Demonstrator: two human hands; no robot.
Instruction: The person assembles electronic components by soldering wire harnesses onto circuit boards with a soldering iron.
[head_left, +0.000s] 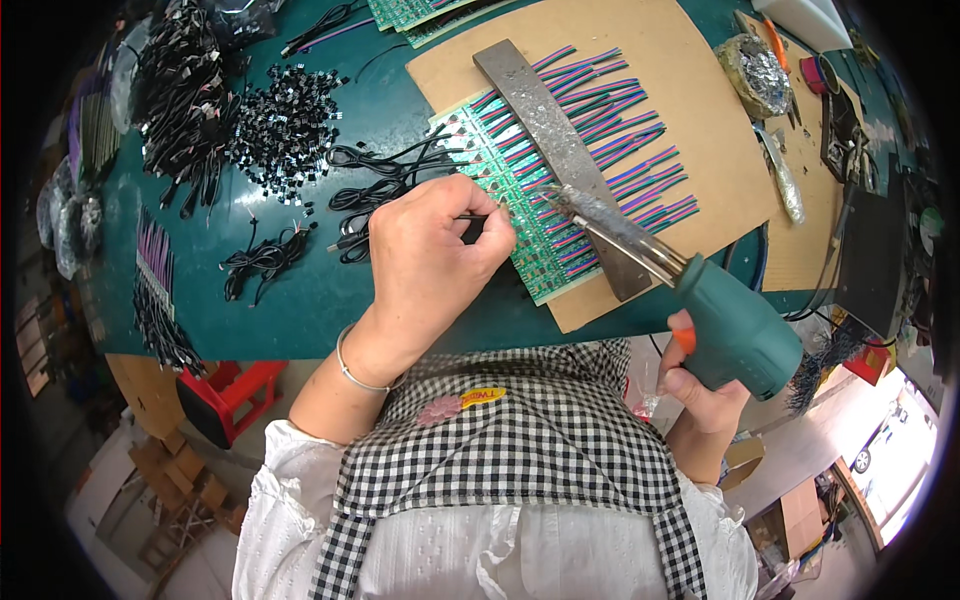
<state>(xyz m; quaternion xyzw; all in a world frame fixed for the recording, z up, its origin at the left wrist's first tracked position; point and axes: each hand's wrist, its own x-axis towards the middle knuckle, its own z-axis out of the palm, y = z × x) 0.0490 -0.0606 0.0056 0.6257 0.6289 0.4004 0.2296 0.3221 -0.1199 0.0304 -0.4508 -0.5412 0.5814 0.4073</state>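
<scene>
Two hands work at a green circuit board panel [520, 190]: left hand [430, 250] pinches a black wire [472, 217] onto it, right hand [705, 385] grips a soldering gun [700, 300]. Most pads already carry coloured wires [625, 130]; loose black leads [385, 180] wait left.

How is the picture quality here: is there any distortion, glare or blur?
Head view: fisheye bends the dark green table's edge and darkens the corners; glare shines on the grey metal bar; the teal soldering gun and the left hand look sharp, while the rim is soft.
</scene>
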